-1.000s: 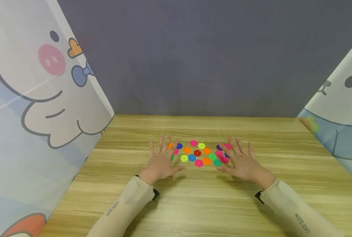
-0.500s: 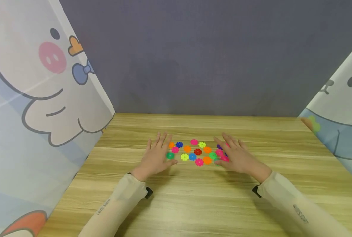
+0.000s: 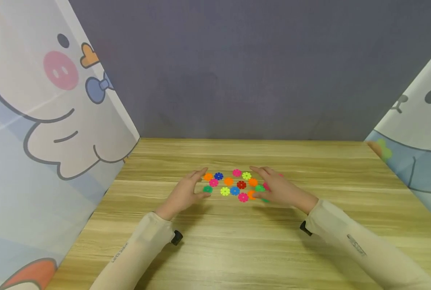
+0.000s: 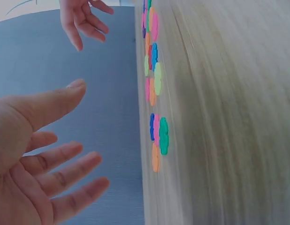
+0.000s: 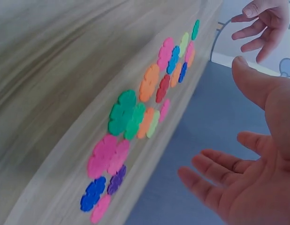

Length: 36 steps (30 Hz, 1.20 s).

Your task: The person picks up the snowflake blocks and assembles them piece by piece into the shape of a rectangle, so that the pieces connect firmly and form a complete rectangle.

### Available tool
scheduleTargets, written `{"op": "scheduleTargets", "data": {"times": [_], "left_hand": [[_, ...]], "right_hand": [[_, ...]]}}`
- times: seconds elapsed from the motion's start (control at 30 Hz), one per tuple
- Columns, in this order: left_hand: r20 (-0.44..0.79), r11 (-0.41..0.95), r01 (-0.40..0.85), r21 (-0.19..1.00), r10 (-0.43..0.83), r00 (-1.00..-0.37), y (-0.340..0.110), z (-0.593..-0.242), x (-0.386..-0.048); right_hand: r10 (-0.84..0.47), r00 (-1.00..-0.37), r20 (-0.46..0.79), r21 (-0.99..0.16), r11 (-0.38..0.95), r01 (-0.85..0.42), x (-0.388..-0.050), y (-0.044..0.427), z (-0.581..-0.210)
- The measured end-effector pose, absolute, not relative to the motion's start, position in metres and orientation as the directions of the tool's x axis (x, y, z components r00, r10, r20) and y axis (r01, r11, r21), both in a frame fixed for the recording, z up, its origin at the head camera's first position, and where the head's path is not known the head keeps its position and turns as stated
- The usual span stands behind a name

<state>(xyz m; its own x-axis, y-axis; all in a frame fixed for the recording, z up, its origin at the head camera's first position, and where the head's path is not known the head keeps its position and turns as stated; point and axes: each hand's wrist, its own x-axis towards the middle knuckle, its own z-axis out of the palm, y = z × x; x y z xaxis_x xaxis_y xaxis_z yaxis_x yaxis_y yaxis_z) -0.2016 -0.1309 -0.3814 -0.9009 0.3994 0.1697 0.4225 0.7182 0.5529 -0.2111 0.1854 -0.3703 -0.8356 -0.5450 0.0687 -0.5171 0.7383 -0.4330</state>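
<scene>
Progress check: nothing looks picked or joined so far. The notched plastic discs [image 3: 241, 185] are all lying flat and loose on the wood-grain table [image 3: 215, 249], forming a wide, shallow patch in front of the person. None is looking stacked or slotted together, so in my judgement any handling is still pending.

Left hand [image 3: 182, 195] is hovering at the patch's left end, thumb and fingers apart, holding nothing; its nearest pieces are the green disc [image 3: 208, 189] and the end orange disc [image 3: 208, 177]. Right hand [image 3: 278, 189] is hovering over the right end, thumb standing apart from relaxed fingers, also empty. Both wrist views are showing air between hands and discs. (Head view is losing the purple disc [image 5: 117, 179] and dark blue disc [image 5: 93, 193] behind the right hand; right wrist cam is catching them.)

Versus a second ago: hands were spread palm-down, now palms are turning inward. Right hand is sitting further in; left is baring the green disc. Disc layout is staying the same.
</scene>
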Motion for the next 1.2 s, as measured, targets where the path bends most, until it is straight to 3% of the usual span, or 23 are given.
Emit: {"op": "scheduleTargets", "data": {"times": [0.37, 0.8, 1.2], "left_hand": [[0.126, 0.603, 0.320, 0.731, 0.342, -0.931, -0.136, -0.390, -0.214], [0.032, 0.515, 0.202, 0.833, 0.320, -0.947, -0.150, -0.410, -0.239], [-0.152, 0.466, 0.016, 0.885, 0.321, -0.935, -0.147, -0.414, -0.252]], "right_hand": [[-0.599, -0.799, 0.050, -0.596, 0.624, -0.505, -0.232, 0.169, -0.374], [-0.619, -0.783, -0.060, -0.771, 0.527, -0.357, -0.251, 0.146, -0.394], [-0.646, -0.743, -0.176, -0.736, 0.588, -0.337, -0.259, 0.121, -0.400]]}}
